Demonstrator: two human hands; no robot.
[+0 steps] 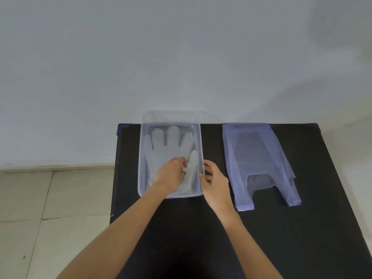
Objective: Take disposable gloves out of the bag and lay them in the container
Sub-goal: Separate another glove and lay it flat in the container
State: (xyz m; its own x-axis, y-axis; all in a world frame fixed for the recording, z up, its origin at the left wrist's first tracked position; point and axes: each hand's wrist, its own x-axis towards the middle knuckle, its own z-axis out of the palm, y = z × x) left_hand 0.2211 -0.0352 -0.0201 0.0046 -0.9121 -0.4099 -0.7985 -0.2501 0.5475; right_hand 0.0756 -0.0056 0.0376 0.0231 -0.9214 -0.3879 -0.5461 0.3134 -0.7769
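Observation:
A clear plastic container (171,117) stands on the left part of the black table. A translucent disposable glove (167,146) lies flat inside it, fingers pointing away from me. My left hand (173,174) reaches into the container and rests on the glove's palm area, fingers pinched on the film near the thumb. My right hand (215,182) sits at the container's right rim, its fingers touching the edge. A pale blue plastic bag (257,158) lies flat to the right, handles toward me, with more translucent material showing inside.
The black table (281,228) stands against a pale wall. Tiled floor (50,208) lies to the left, beyond the table's left edge. Bare black surface shows between the container and the bag and in front of both.

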